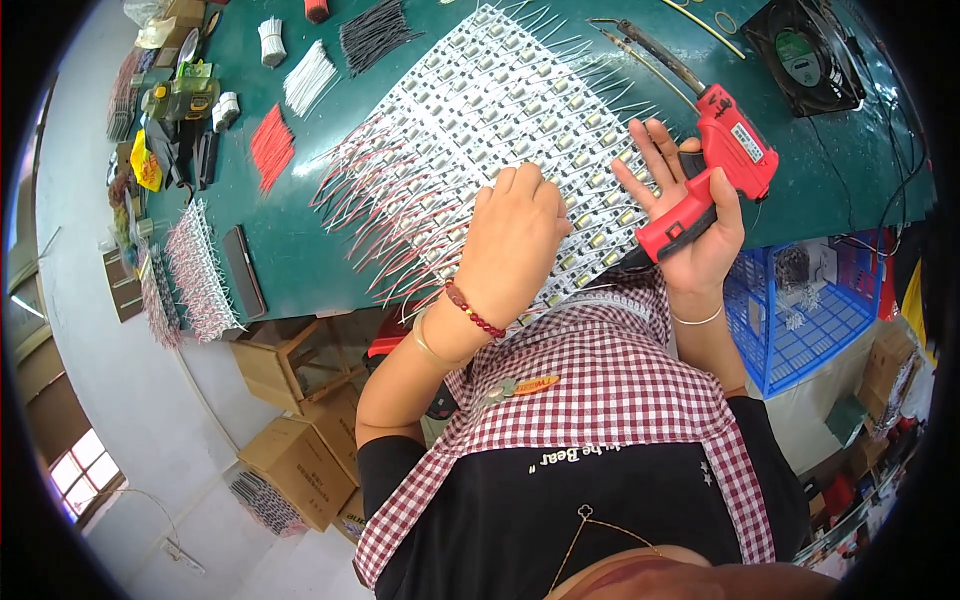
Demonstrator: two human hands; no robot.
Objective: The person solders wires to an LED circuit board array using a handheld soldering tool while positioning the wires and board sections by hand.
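In the head view, the left hand (515,240) lies knuckles up on the sheet of small light strips (480,120), its fingers curled down onto the strips; whether it pinches anything under the palm cannot be told, because the back of the hand hides it. The right hand (690,220) is closed around the red handle of a glue gun (725,165), with some fingers stretched out over the strips, and the gun's nozzle points away across the green table (300,260). The sheet lies in the middle of the table, with thin red and white wires sticking out of its left edge. To the left lie bundles of cut wire: a red one (271,146), a white one (309,77) and a black one (372,33). A black fan (805,50) sits at the far right corner. On the right, beside the table, stands a blue wire basket (800,320) with a few small white parts inside, hard to make out. Cardboard boxes (300,460) stand on the floor below the table edge. The checked apron (600,380) covers the near edge of the sheet.
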